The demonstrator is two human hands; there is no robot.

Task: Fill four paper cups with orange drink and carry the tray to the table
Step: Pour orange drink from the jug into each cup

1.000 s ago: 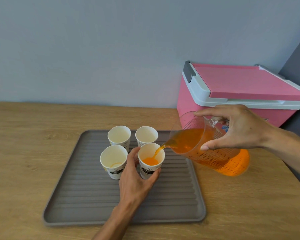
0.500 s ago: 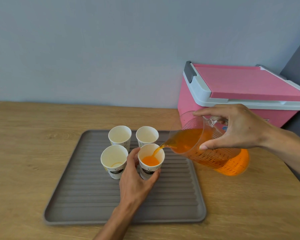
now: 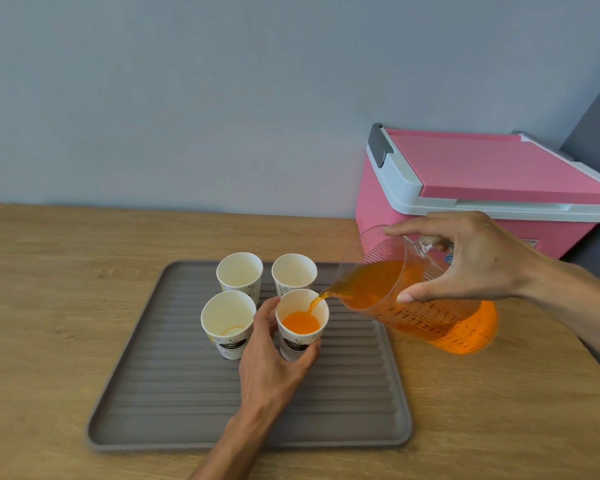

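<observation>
Several white paper cups stand in a square on a grey ribbed tray [image 3: 174, 393]. My left hand [image 3: 274, 362] grips the near right cup [image 3: 302, 327], which holds orange drink partway up. My right hand [image 3: 471, 261] holds a clear measuring jug [image 3: 430, 306] tilted to the left, and a thin orange stream runs from its spout into that cup. The near left cup [image 3: 227, 323], far left cup [image 3: 239, 273] and far right cup [image 3: 294, 273] show pale insides with no drink.
The tray lies on a wooden counter [image 3: 49, 289] against a grey-blue wall. A pink cooler box [image 3: 482, 188] with a white rim and closed lid stands at the back right, just behind the jug.
The orange level in the near right cup has risen a little as the stream keeps flowing. Both hands hold nearly the same positions.
</observation>
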